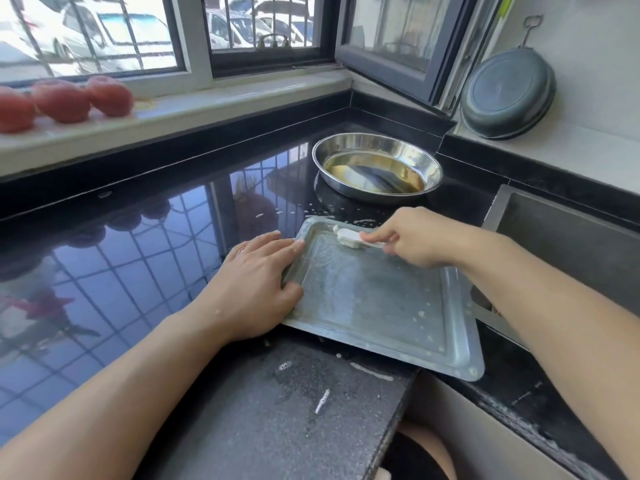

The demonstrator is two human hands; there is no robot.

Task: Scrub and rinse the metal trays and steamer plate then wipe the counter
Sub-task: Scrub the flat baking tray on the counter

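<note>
A home kitchen. A glossy black stone counter (pixel 138 271) fills the left and centre of the frame and wraps round the corner to a sink (pixel 561 237) at right. A barred window (pixel 104 36) along the top edge looks out on parked cars, with tomatoes (pixel 62 102) lined up on its white sill at upper left. A dark pan (pixel 507 93) hangs on the tiled wall at upper right. A round steel dish (pixel 377 166) and a soapy flat tray (pixel 381 299) sit on the counter, centre right.
</note>
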